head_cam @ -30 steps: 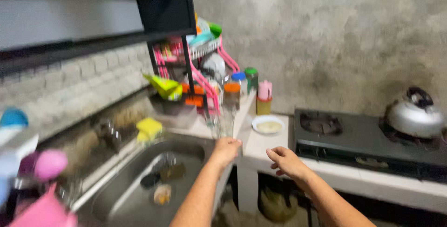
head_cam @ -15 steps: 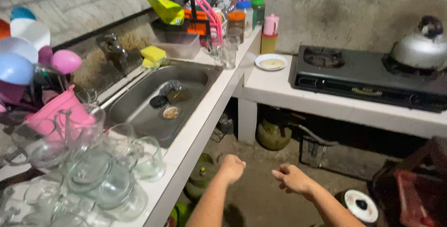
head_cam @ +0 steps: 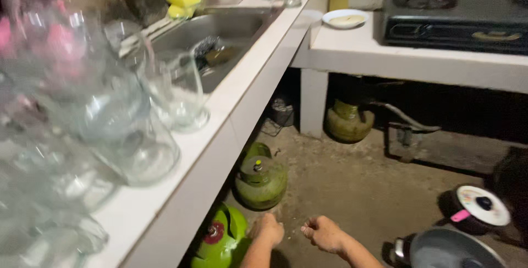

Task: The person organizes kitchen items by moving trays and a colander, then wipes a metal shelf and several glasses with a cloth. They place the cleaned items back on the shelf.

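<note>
Both hands hang low over the floor with fingers curled into loose fists, the left hand (head_cam: 268,229) and right hand (head_cam: 324,234) seemingly holding nothing, though blur hides detail, just beside a bright green gas cylinder (head_cam: 220,240) under the white tabletop (head_cam: 231,108) crowded with upturned glasses (head_cam: 137,130).

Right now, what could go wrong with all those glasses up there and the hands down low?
The clear glasses crowd the white counter close to its edge; a bump might tip one off. Both hands, left hand and right hand, are closed low near the green gas cylinders, so falling glass could land near them. The pot and lid on the floor could trip feet.
</note>
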